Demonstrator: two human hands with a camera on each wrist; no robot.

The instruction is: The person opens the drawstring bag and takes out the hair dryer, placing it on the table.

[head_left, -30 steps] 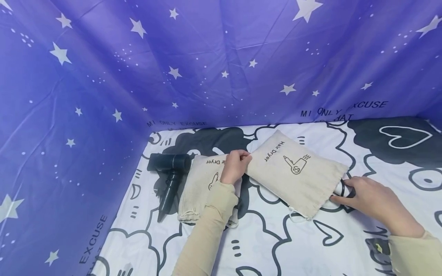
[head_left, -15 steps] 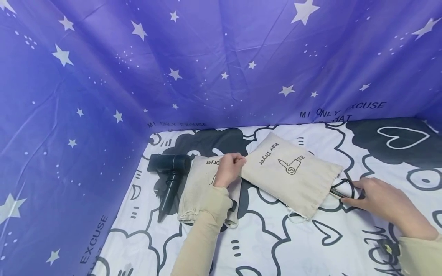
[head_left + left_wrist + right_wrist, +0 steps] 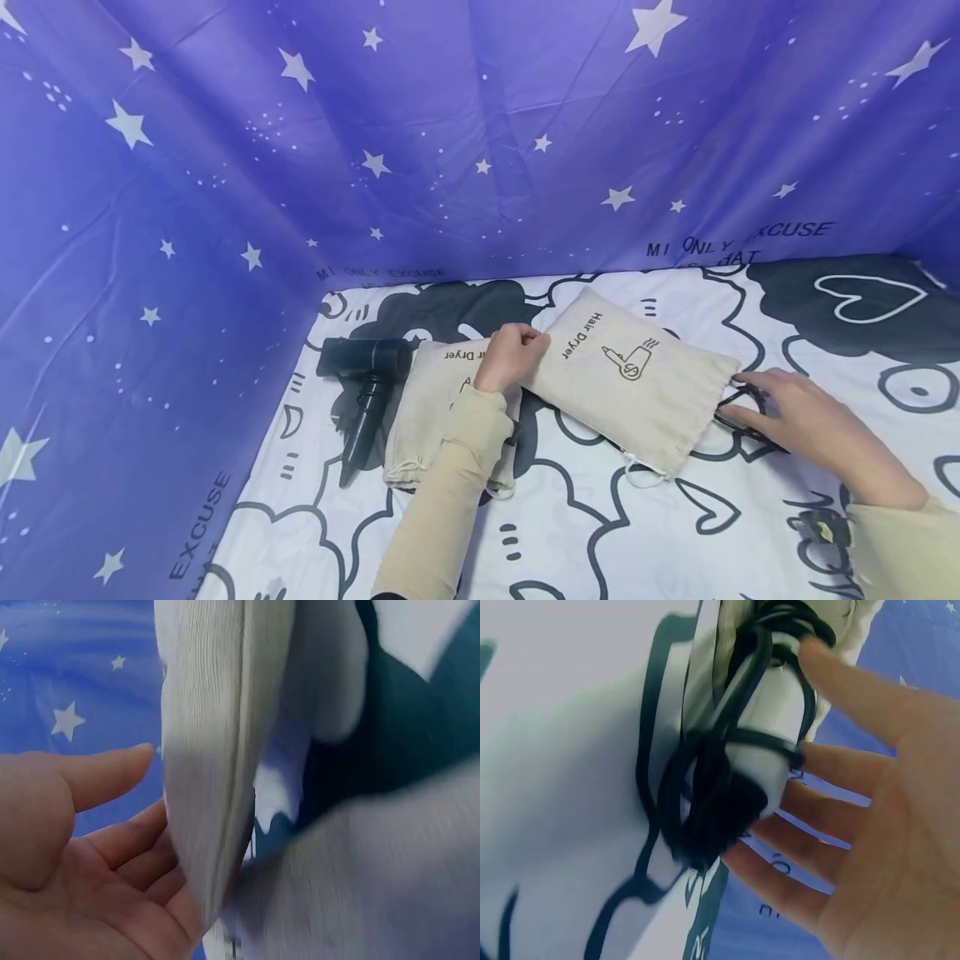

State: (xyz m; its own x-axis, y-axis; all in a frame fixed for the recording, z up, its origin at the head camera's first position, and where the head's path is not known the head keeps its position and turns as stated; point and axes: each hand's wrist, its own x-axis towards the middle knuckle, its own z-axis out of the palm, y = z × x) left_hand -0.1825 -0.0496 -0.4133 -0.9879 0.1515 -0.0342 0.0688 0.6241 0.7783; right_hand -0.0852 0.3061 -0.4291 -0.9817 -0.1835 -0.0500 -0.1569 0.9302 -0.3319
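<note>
A beige drawstring bag (image 3: 626, 375) printed "Hair Dryer" lies slanted, its mouth toward my right hand. From the mouth sticks the white handle of a hair dryer (image 3: 769, 724), wound with black cord (image 3: 769, 739). My right hand (image 3: 802, 421) holds this end, thumb on one side and fingers along the other. At the bag's opposite corner is my left hand (image 3: 512, 358). The left wrist view shows its thumb slightly off the cloth and its fingers touching the bag's edge. The dryer's other end is hidden inside the bag.
Left of my left forearm lies a second beige bag (image 3: 427, 417), partly covered by that arm. Beside it rests a black hair dryer (image 3: 367, 400). The patterned black-and-white cloth (image 3: 555, 533) meets purple star-printed curtains (image 3: 450, 125) at the back and left.
The bag has shifted slightly left. My right hand first drew back with the dryer's end, then returned close to the bag's mouth. My left hand shifted left, then farther over the bag's corner.
</note>
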